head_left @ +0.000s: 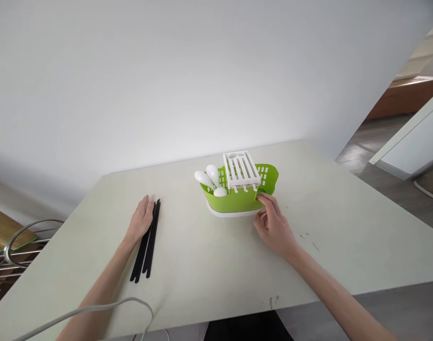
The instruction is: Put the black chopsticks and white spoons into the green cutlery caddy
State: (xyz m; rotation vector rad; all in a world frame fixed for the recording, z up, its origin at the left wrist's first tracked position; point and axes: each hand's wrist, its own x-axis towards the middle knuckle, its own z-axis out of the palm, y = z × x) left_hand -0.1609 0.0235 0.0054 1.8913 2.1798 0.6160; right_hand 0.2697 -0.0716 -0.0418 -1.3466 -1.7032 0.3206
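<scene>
On tbl (202, 274): L hand (141, 219) flat by chopsticks (153, 241); R hand (274, 225) at basket (234, 203), grip unclear.

Basket (234, 204): plastic, smooth, with a soft sheen. Base tray (234, 214): plastic, smooth. Slotted rack (244, 182): plastic, smooth, satin. Spoons (221, 192), 3: smooth and glossy; whether plastic or ceramic cannot be told. Chopsticks (151, 246): matt, even finish; material unclear. Table (202, 274): smooth top, dull sheen, scuffed in a few spots. Cable (95, 308): smooth, plastic-looking sheath, low sheen. Wire stand (6, 253): metal, bright and polished. Board (6, 229): wood, grain showing. Wall (166, 85): smooth, matt, painted look.
</scene>
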